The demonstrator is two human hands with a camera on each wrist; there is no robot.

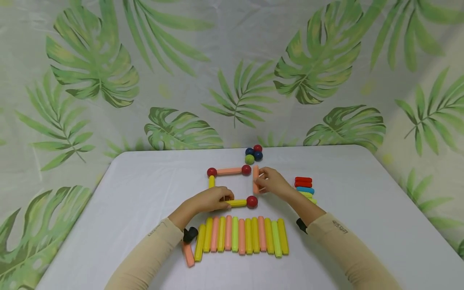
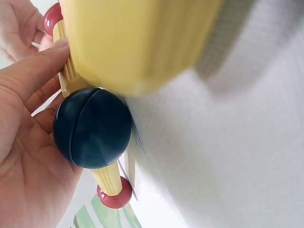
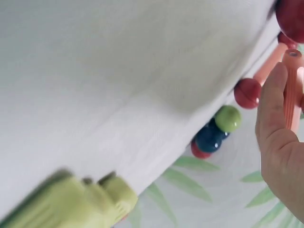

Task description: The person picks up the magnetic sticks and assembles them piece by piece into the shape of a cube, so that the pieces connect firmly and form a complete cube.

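Note:
My left hand (image 1: 208, 200) pinches a yellow stick (image 1: 237, 203) that has a red ball (image 1: 251, 201) on its right end. In the left wrist view a dark blue ball (image 2: 92, 128) joins this stick to another yellow stick (image 2: 108, 178); in the head view the hand hides that ball. My right hand (image 1: 272, 181) holds a salmon stick (image 1: 255, 179), its upper end bare, showing a hole in the right wrist view. Behind, another salmon stick (image 1: 229, 171) links a left red ball (image 1: 212, 172) and a right red ball (image 1: 246, 169).
A row of yellow, salmon and green sticks (image 1: 242, 235) lies in front, with one salmon stick (image 1: 188, 254) askew at its left. Loose balls (image 1: 257, 156) cluster near the back edge. Shorter red, blue and yellow-green sticks (image 1: 303, 185) lie beyond my right forearm.

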